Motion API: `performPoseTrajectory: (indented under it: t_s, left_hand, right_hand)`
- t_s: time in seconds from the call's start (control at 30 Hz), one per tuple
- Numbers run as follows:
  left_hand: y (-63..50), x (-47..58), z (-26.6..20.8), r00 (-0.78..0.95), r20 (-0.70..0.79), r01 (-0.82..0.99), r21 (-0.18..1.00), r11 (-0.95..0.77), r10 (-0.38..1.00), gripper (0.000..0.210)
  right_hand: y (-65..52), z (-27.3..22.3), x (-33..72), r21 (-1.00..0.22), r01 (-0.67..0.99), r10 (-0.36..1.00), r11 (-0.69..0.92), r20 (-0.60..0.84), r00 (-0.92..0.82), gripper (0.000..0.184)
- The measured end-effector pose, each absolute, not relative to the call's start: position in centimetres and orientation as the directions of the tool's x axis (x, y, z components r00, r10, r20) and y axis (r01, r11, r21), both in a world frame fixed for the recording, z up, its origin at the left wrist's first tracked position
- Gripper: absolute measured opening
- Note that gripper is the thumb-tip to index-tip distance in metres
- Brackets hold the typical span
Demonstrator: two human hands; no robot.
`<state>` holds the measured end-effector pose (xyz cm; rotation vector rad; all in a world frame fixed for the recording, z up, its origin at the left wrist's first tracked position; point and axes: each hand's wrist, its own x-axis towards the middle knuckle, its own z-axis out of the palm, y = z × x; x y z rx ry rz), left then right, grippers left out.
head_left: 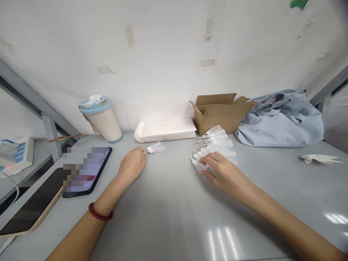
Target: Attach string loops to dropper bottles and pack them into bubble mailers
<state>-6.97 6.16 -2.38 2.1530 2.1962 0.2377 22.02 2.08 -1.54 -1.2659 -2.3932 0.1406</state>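
My left hand (132, 164) is closed in a pinch on the corded end of small translucent plastic tubes (156, 148), apparently two lying together. Their clear bodies stick out to the right of the fingertips, just above the table. Over on the right, a loose pile of similar tubes (219, 139) lies in a row, with thin curly white cords trailing left. My right hand (221, 170) reaches over the near end of this pile, thumb and index finger closed around one tube (198, 165). The palm side of this hand is hidden.
Behind the hands lie a stack of white padded envelopes (167, 129) and an open cardboard box (221, 116). A blue cloth bag (282, 121) and a crumpled white packet (320, 158) are right. Left stand a tumbler (103, 119), two phones (87, 174) and a power strip (20, 156).
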Motion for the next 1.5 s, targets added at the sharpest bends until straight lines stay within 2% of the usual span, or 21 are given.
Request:
performPoseTrajectory:
  t_s: [0.23,0.33,0.43,0.57,0.63,0.73,0.8,0.9,0.97,1.1,1.27,1.37,1.5]
  left_hand:
    - [6.3,-6.7,-2.4,-0.052,0.194,0.987,0.156,0.021,0.98,0.028]
    - [5.5,-5.8,-2.1,-0.004,0.235,0.987,0.159,-0.035,0.972,0.026]
    - [4.1,-4.1,-2.1,0.145,0.262,0.967,0.169,-0.193,0.954,0.023]
    - [2.1,-1.5,-2.7,0.501,0.266,0.801,0.218,-0.558,0.823,0.024]
    - [1.4,-0.8,-3.0,0.562,0.27,0.75,0.232,-0.619,0.782,0.025]
    - [1.3,-0.7,-3.1,0.495,0.281,0.776,0.282,-0.564,0.822,0.02]
    - [1.6,-1.2,-3.1,0.41,0.261,0.797,0.364,-0.483,0.874,0.017]
    - [2.3,-1.8,-3.0,0.355,0.175,0.76,0.519,-0.393,0.918,0.029]
    - [2.5,-1.8,-2.9,0.365,0.12,0.721,0.591,-0.362,0.923,0.033]
    - [2.5,-1.4,-2.4,0.397,0.087,0.68,0.641,-0.356,0.914,0.023]
    - [2.1,-1.2,-1.6,0.419,-0.01,0.609,0.745,-0.273,0.908,0.023]
    - [2.0,-1.3,-1.3,0.454,-0.065,0.527,0.824,-0.209,0.889,0.021]
    - [2.1,-1.4,-1.5,0.459,-0.067,0.478,0.86,-0.182,0.886,0.021]
  right_hand:
    - [2.3,-2.0,22.1,-0.239,0.762,0.785,0.602,0.352,-0.51,0.016]
    - [2.4,-2.1,22.2,-0.21,0.779,0.792,0.591,0.334,-0.511,0.014]
    - [2.4,-2.4,21.9,-0.167,0.793,0.8,0.585,0.276,-0.532,0.007]
    - [1.8,-2.8,20.9,-0.099,0.808,0.804,0.58,0.226,-0.55,0.004]
    - [1.5,-2.8,20.4,-0.097,0.806,0.801,0.584,0.229,-0.553,0.005]
    - [1.2,-2.7,20.1,-0.174,0.784,0.796,0.597,0.257,-0.549,0.008]
    - [1.1,-2.5,20.2,-0.254,0.756,0.793,0.603,0.29,-0.536,0.013]
    - [1.0,-2.2,20.3,-0.393,0.707,0.808,0.588,0.325,-0.492,0.019]
    - [0.9,-2.0,20.2,-0.504,0.675,0.843,0.538,0.309,-0.441,0.021]
    - [0.9,-1.5,20.0,-0.673,0.627,0.916,0.393,0.228,-0.33,0.025]
    - [1.0,-0.9,20.0,-0.754,0.559,0.932,0.346,0.208,-0.297,0.024]
    - [1.1,-0.9,20.0,-0.756,0.558,0.935,0.342,0.214,-0.282,0.023]
    - [1.0,-1.0,20.0,-0.758,0.558,0.936,0.337,0.209,-0.282,0.023]
